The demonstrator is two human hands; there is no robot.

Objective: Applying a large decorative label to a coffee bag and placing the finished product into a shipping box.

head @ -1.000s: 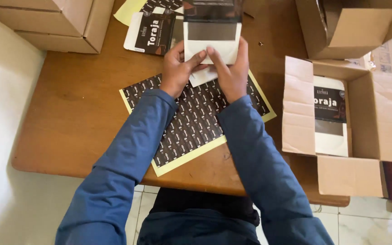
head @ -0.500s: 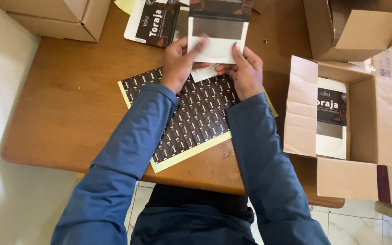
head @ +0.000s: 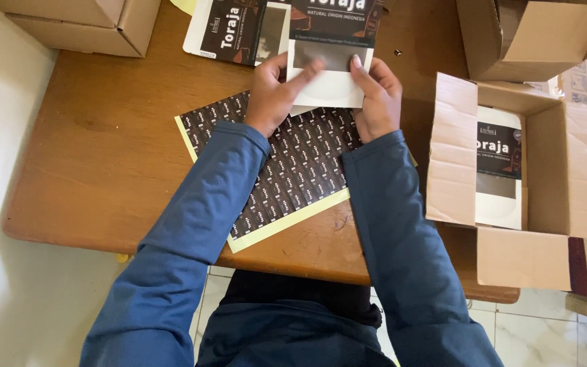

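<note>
A flat pouch [head: 331, 64], dark above and white below, is gripped at its lower edge by the left hand [head: 274, 92] and the right hand [head: 375, 95] over the wooden desk [head: 103, 156]. Beneath the forearms a sheet of small dark stickers [head: 300, 166] is laid. To the right, an open cardboard box [head: 565, 170] is seen with a similar pouch inside [head: 499, 166].

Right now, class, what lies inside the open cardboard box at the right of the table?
Inside the open cardboard box lies a white pouch with a dark label, flat, face up. Anything beneath it is covered.
</note>
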